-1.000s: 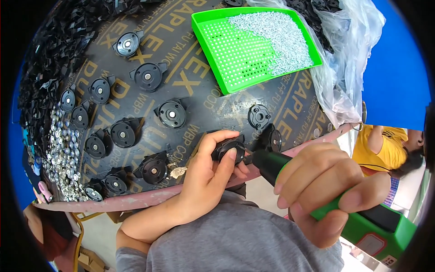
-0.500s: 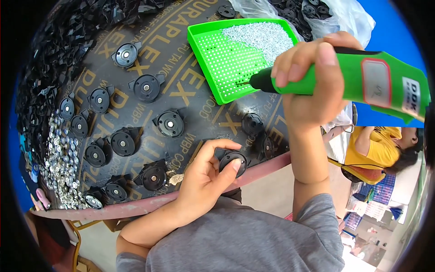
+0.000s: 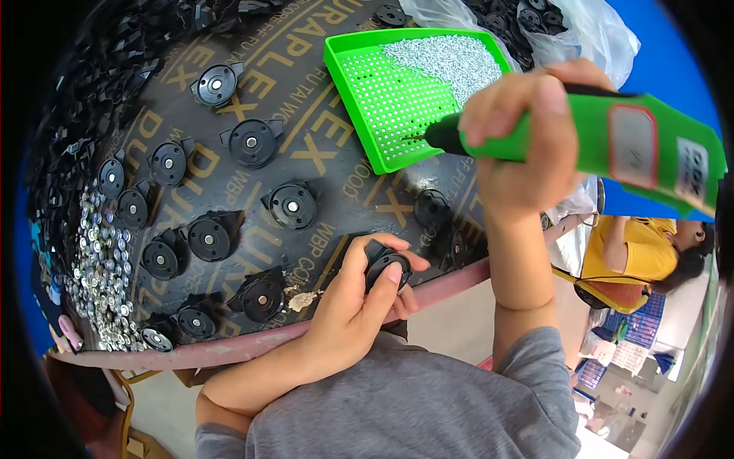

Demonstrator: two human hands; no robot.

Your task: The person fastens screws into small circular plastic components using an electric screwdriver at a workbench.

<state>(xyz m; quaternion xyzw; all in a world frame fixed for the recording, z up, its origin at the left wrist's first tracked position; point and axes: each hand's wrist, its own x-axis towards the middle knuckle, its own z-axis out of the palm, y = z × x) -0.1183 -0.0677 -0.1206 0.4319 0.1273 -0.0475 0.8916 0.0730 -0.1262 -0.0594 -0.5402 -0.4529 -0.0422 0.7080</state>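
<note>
My right hand (image 3: 527, 130) grips a green electric screwdriver (image 3: 600, 141), its black nose and thin bit reaching over the near part of a green tray (image 3: 353, 99). Rows of small holes cover that tray, many with screws standing in them, and loose silvery screws (image 3: 451, 61) are heaped in its far right part. Close to the table's near edge, my left hand (image 3: 355, 306) holds a round black plastic part (image 3: 388, 269) between thumb and fingers. Similar black round parts (image 3: 293, 206) with a light metal centre lie to its left; two darker ones (image 3: 433, 208) lie just right of it.
Small shiny metal pieces (image 3: 103, 268) are piled at the left, beneath a big heap of black plastic pieces (image 3: 92, 99). Clear plastic bags (image 3: 589, 38) with more black parts lie at the far right. A person in yellow (image 3: 631, 256) sits beyond the table's pink edge (image 3: 252, 348).
My left hand has turned the black part slightly, and its fingers have shifted. The screwdriver stays over the tray, almost where it was. The whole view has shifted a little.
</note>
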